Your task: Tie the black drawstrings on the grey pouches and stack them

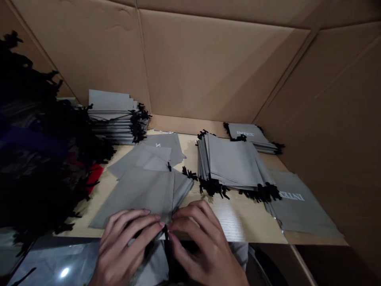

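Observation:
My left hand (127,246) and my right hand (202,246) meet at the near table edge, their fingertips pinching a grey drawstring pouch (143,196) beside a thin black cord (166,236). That pouch lies on other loose grey pouches (160,147). A tall stack of pouches (111,105) stands back left, with black cords bunched at its right end. Another stack (229,163) sits right of my hands. Behind it is a low stack (247,133) printed INTEX, and a single printed pouch (297,202) lies flat at the right.
Everything rests on a pale wooden tabletop (238,218). Cardboard panels (208,59) wall the back and right. A dark heap of black-corded pouches (38,159) rises at the left, with a red item (94,178) at its edge. Shiny plastic (56,262) lies below the table edge.

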Demonstrator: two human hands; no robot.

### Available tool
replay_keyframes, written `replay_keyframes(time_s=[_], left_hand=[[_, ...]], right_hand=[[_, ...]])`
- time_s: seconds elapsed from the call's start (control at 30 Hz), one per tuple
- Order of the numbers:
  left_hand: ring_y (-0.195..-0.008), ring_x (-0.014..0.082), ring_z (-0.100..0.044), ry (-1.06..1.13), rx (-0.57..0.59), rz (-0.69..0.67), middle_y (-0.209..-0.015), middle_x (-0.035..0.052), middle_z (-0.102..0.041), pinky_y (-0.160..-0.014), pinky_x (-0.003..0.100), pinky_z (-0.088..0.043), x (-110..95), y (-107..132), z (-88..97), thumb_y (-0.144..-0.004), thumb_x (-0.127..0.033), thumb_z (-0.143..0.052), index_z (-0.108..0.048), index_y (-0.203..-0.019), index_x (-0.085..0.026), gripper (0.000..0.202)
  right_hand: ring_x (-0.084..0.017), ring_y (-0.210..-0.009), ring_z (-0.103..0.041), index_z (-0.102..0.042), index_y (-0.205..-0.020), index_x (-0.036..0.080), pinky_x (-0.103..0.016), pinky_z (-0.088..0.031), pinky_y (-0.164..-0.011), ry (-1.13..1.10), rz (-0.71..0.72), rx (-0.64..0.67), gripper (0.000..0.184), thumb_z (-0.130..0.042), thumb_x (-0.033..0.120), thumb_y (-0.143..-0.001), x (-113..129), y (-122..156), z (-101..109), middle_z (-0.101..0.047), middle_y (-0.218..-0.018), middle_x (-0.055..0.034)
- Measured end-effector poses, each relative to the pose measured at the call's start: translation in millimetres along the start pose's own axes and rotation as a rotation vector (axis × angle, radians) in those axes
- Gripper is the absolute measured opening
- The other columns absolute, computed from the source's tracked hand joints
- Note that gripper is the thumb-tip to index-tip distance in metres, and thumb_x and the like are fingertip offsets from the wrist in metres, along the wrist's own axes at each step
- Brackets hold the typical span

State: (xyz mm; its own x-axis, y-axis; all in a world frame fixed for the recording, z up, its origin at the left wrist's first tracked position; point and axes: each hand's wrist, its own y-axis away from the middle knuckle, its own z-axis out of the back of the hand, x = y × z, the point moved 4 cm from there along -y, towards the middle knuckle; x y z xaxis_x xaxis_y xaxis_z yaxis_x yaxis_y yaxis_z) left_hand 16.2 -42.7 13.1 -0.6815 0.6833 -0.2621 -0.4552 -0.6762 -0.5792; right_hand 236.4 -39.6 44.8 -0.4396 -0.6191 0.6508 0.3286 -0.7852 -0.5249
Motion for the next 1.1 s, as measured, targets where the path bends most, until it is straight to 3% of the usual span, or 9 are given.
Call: replay_keyframes(time_s=[0.23,0.43,0.6,0.97,1.1], left_hand=[[-0.106,0.0243,-0.074,0.033,-0.073,0.053,-0.109,-0.0001,-0.088,-0.099,0.044,-0.050,-7.0,-11.2,3.3,-0.098,0.004,-0.055,-0.080,-0.117,-0.032,0.048],[-0.105,0.0240,-0.074,0.015,0.000,-0.026,-0.110,0.0003,-0.087,-0.097,0.042,-0.051,-3.9,-10.8,5.2,-0.094,0.005,-0.058,-0.078,-0.121,-0.031,0.050],[-0.106,0.0243,-0.073,0.037,-0.009,-0.021,-0.109,0.0011,-0.085,-0.099,0.043,-0.050,-3.3,-12.8,8.5,-0.093,0.006,-0.057,-0.077,-0.121,-0.030,0.050],[-0.108,0.0241,-0.074,0.046,0.021,0.012,-0.114,0.0006,-0.085,-0.102,0.042,-0.050,-3.0,-7.7,7.2,-0.093,0.006,-0.059,-0.076,-0.126,-0.029,0.051],[-0.107,0.0218,-0.073,0.137,0.054,0.068,-0.111,-0.0002,-0.084,-0.099,0.038,-0.052,-3.8,-11.6,8.9,-0.097,0.001,-0.065,-0.074,-0.120,-0.029,0.039]], right_hand=[[-0.021,-0.099,-0.060,-0.068,-0.115,0.022,-0.038,-0.054,-0.088,0.057,0.043,0.060,0.013,-0.069,0.017,-0.103,-0.9,-5.0,3.0,-0.075,-0.109,-0.0030],[-0.022,-0.100,-0.059,-0.068,-0.114,0.022,-0.038,-0.055,-0.089,0.071,0.052,0.100,0.010,-0.067,0.019,-0.104,-2.3,-6.8,-0.9,-0.073,-0.108,-0.0039],[-0.023,-0.103,-0.057,-0.065,-0.113,0.021,-0.039,-0.054,-0.094,0.121,0.049,0.145,0.007,-0.063,0.021,-0.106,-2.1,-7.9,-5.0,-0.070,-0.108,-0.0046],[-0.023,-0.093,-0.056,-0.060,-0.109,0.018,-0.037,-0.049,-0.083,0.165,0.157,0.060,0.014,-0.059,0.013,-0.095,-6.8,-5.8,-21.5,-0.068,-0.101,-0.0073],[-0.023,-0.089,-0.056,-0.060,-0.109,0.018,-0.038,-0.049,-0.080,0.211,0.231,0.029,0.017,-0.057,0.014,-0.093,-7.8,-6.3,-23.8,-0.070,-0.101,-0.0077]])
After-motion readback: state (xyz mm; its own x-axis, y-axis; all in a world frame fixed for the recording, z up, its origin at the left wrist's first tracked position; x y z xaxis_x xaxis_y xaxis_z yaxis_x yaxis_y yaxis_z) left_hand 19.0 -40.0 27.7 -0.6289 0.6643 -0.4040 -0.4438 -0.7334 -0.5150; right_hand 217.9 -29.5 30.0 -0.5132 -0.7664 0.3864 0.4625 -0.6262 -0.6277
